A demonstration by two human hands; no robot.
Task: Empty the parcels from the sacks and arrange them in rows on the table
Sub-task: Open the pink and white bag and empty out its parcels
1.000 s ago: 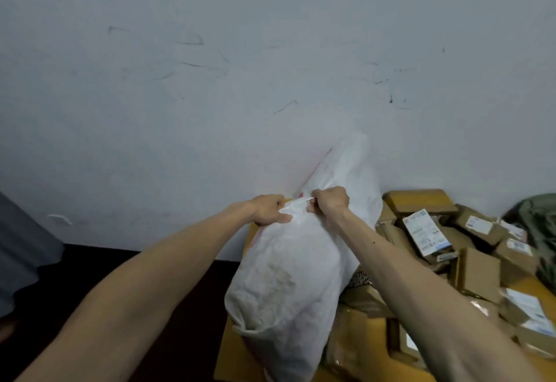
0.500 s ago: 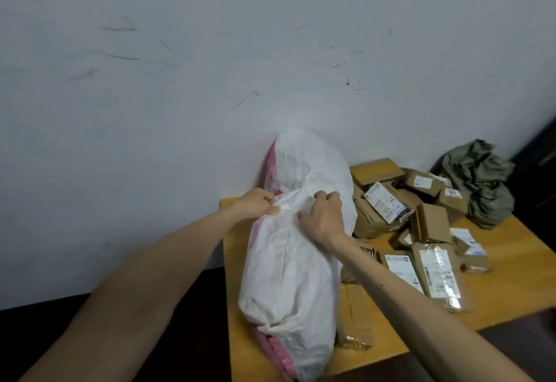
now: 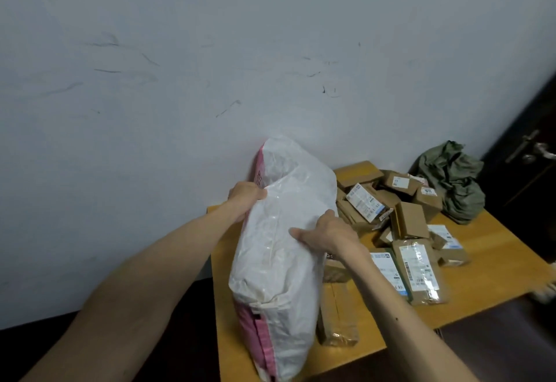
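Both hands have slid apart on the white sack (image 3: 279, 249) since half a second ago: then they met at a pinch near its upper middle, now they sit on opposite flanks. That sack, white woven plastic with a pink panel along its left and lower edge, stands tilted at centre frame on the left end of the wooden table (image 3: 493, 249), its top leaning toward the wall (image 3: 180, 80). At the sack's upper left, the left hand (image 3: 245, 196) has its fingers curled closed over a fold of the fabric. Lower on the right flank, the right hand (image 3: 326, 235) lies with fingers together and thumb extended, gripping the plastic. Touching the sack's lower right side lies a long brown parcel (image 3: 338, 312) in clear wrap. Right of it, labelled flat parcels (image 3: 418, 270) lie side by side, and behind them cardboard boxes (image 3: 391, 201) sit heaped in a loose pile. Further right at the table's far end is a crumpled green sack (image 3: 451, 180). A dark door with a metal handle (image 3: 532, 150) fills the right edge.
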